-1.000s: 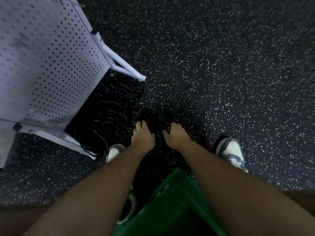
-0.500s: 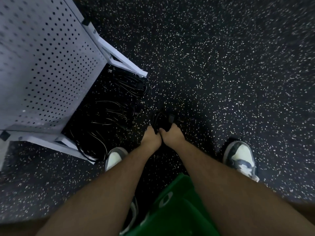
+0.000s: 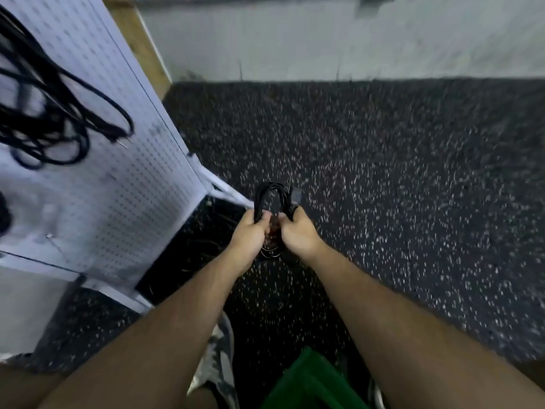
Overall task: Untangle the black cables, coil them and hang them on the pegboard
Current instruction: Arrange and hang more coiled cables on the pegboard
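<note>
A black cable bundle [image 3: 272,199] is held up in front of me over the speckled floor. My left hand [image 3: 249,236] grips its left side and my right hand [image 3: 296,234] grips its right side, fingers curled round the strands. A loop rises above both fists and a plug end sticks out at the upper right. The white pegboard [image 3: 118,184] stands to the left, with black cables [image 3: 53,113] hanging on it. More black cables [image 3: 212,231] lie on the floor under the pegboard's foot.
The pegboard's white frame legs [image 3: 227,190] reach out across the dark speckled floor [image 3: 383,202]. A pale wall [image 3: 324,39] runs along the back. My shoe [image 3: 218,358] and green shorts [image 3: 312,382] are at the bottom.
Both hands have lifted the cable bundle off the floor. The view has tipped up, so the hung cables and the back wall now show.
</note>
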